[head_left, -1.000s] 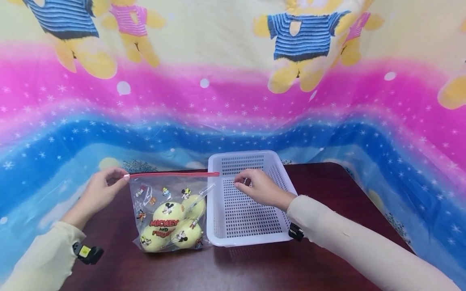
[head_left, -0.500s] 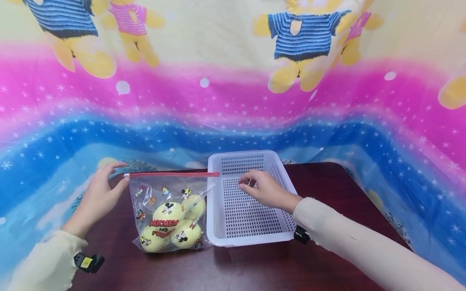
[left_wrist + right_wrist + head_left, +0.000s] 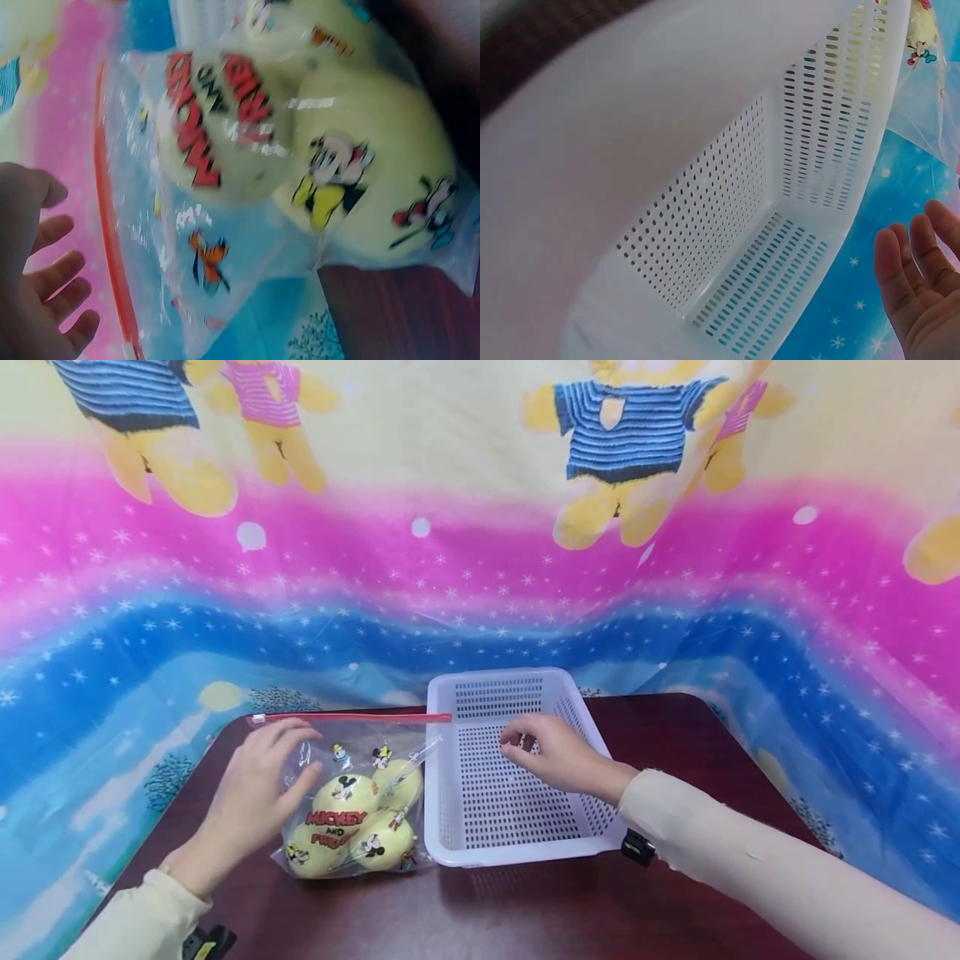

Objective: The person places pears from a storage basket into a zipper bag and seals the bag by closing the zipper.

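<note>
A clear zip bag (image 3: 431,760) with a red zip strip and cartoon print stands on the dark table, left of the basket. Several pale yellow round things (image 3: 386,839) fill its lower part; their kind cannot be told through the plastic. The white zip slider (image 3: 258,719) sits at the strip's left end. My left hand (image 3: 251,789) hovers by the bag's left side, fingers spread, and hides part of that edge. In the left wrist view it holds nothing and appears apart from the bag. Over the white basket (image 3: 517,857), my right hand (image 3: 558,752) hangs with loosely bent fingers and nothing in them.
The basket has slotted walls and a perforated floor, and its left rim meets the bag's right edge. A printed cloth (image 3: 480,568) with bears and snowflakes hangs behind and around the dark red table (image 3: 510,914).
My left hand has let go of the zip slider and shifted right and down, in front of the bag's left side. My right hand has drifted slightly right over the basket.
</note>
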Motion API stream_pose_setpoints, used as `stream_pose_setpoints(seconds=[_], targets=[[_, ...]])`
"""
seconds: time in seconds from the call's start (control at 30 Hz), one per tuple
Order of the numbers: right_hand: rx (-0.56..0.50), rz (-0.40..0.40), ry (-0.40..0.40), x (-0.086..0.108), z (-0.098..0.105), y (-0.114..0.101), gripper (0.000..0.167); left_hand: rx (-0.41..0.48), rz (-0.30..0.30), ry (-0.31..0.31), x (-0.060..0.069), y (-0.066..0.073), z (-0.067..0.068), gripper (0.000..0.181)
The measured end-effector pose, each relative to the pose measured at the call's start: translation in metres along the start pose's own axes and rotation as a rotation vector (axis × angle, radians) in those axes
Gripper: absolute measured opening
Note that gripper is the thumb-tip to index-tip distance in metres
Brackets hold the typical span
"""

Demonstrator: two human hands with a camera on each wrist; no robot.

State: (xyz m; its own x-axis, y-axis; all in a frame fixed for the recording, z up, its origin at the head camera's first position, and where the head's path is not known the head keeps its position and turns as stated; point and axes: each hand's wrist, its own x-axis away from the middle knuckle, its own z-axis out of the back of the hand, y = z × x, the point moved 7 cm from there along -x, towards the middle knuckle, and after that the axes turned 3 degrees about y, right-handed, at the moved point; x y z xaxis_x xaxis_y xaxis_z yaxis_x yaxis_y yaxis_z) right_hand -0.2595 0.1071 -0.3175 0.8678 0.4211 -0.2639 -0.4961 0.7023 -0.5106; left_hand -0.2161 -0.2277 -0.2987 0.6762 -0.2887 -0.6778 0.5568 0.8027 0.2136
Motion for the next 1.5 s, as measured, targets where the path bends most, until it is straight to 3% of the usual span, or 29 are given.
stream_pose_setpoints(seconds=[0.2, 0.3, 0.43, 0.7, 1.27, 1.5], targets=[[0.037, -0.006, -0.01, 0.004, 0.009, 0.002, 0.017, -0.134, -0.103, -0.232, 0.023, 0.027, -0.03, 0.053], [0.046, -0.01, -0.011, 0.004, 0.012, 0.004, 0.017, -0.167, -0.108, -0.288, 0.033, 0.03, -0.039, 0.061], [0.057, -0.015, -0.019, 0.008, 0.013, 0.007, 0.016, -0.183, -0.115, -0.259, 0.037, 0.027, -0.045, 0.064], [0.072, -0.029, -0.015, 0.013, 0.018, 0.012, 0.016, -0.2, -0.096, -0.177, 0.033, 0.016, -0.05, 0.054], [0.051, -0.062, 0.015, 0.02, 0.032, 0.021, 0.017, -0.182, 0.05, -0.249, 0.016, -0.016, -0.068, 0.055], [0.035, -0.029, 0.045, 0.021, 0.037, 0.024, 0.016, -0.165, 0.107, -0.27, 0.013, -0.025, -0.081, 0.059]])
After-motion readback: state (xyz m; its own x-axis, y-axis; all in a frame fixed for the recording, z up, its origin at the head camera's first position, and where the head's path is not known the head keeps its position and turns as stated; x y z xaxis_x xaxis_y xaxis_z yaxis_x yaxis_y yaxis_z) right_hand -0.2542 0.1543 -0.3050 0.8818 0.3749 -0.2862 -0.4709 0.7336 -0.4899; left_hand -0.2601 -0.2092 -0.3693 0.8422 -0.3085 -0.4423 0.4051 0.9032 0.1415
